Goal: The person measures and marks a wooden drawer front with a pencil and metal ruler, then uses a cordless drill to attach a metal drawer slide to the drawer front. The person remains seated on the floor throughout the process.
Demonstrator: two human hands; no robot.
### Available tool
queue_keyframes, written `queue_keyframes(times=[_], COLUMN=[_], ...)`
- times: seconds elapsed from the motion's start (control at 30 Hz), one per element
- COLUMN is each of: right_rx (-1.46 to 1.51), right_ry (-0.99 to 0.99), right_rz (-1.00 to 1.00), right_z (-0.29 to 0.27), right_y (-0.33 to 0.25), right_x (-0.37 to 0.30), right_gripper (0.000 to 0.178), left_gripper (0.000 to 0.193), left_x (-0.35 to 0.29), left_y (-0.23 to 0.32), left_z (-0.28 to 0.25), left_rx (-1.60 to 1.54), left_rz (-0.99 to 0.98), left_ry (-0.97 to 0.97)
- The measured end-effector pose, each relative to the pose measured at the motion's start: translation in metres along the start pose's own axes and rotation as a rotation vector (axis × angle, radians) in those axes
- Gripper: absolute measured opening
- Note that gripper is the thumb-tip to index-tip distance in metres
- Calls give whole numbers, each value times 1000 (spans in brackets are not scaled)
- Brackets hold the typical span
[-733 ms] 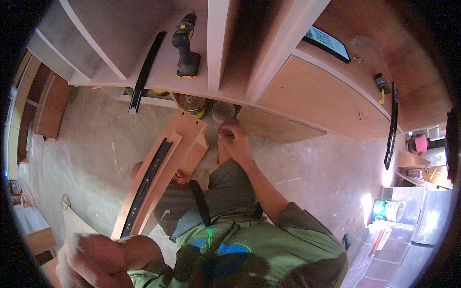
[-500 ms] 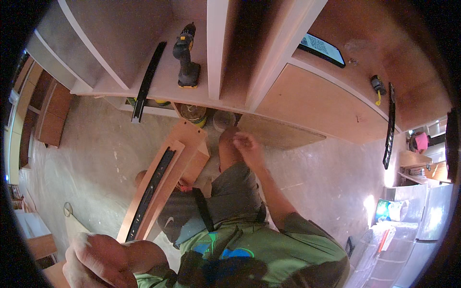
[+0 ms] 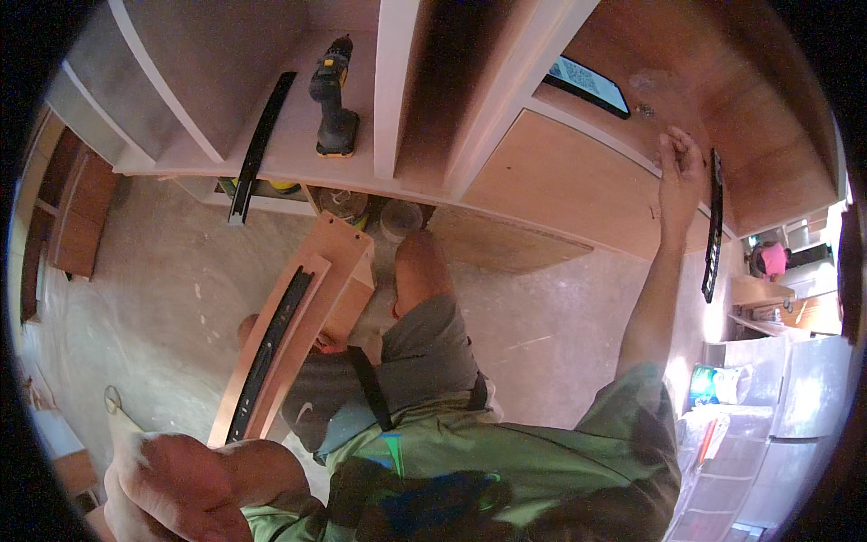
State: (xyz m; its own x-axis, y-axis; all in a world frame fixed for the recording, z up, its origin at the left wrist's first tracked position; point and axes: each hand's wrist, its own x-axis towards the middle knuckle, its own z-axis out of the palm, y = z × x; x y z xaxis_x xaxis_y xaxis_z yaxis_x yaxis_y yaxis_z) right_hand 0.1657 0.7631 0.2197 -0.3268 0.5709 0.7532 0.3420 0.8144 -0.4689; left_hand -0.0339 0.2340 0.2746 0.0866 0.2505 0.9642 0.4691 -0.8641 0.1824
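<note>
My right hand (image 3: 679, 176) reaches into the right-hand cabinet compartment, fingers apart and slightly bent. The spot where the small dark tool with a yellow strap lay is behind this hand. Beside it, a black drawer slide (image 3: 713, 226) juts over the cabinet edge. Close by lie a few small screws (image 3: 644, 108). Low on the left, my left hand (image 3: 172, 488) is curled closed beside the near end of a tilted wooden drawer (image 3: 316, 289). What its fingers hold is hidden. Another black slide (image 3: 271, 352) runs along the drawer's side.
A cordless drill (image 3: 334, 104) stands in the left compartment, next to a loose black slide (image 3: 260, 154). A phone (image 3: 587, 86) lies on the cabinet's right shelf. Under the cabinet are containers (image 3: 400, 219) and a board (image 3: 506, 239). Wrapped appliances (image 3: 804, 388) stand at right.
My right hand has moved from near my knee up and right into the compartment, covering the small dark tool's place. My left hand and the drawer keep nearly the same position.
</note>
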Motion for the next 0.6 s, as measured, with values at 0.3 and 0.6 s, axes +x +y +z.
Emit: queue_keyframes(times=[0.3,0.6], right_rx=[-470,-565], right_ry=[-244,-253], right_rz=[-144,-259], right_z=[32,42], right_y=[59,105], right_x=[76,89], right_gripper=[33,28], left_gripper=[48,54], left_x=[4,10], left_y=[21,39], left_z=[-5,-10], left_rx=[68,142], left_rz=[-130,-217], left_ry=[5,22])
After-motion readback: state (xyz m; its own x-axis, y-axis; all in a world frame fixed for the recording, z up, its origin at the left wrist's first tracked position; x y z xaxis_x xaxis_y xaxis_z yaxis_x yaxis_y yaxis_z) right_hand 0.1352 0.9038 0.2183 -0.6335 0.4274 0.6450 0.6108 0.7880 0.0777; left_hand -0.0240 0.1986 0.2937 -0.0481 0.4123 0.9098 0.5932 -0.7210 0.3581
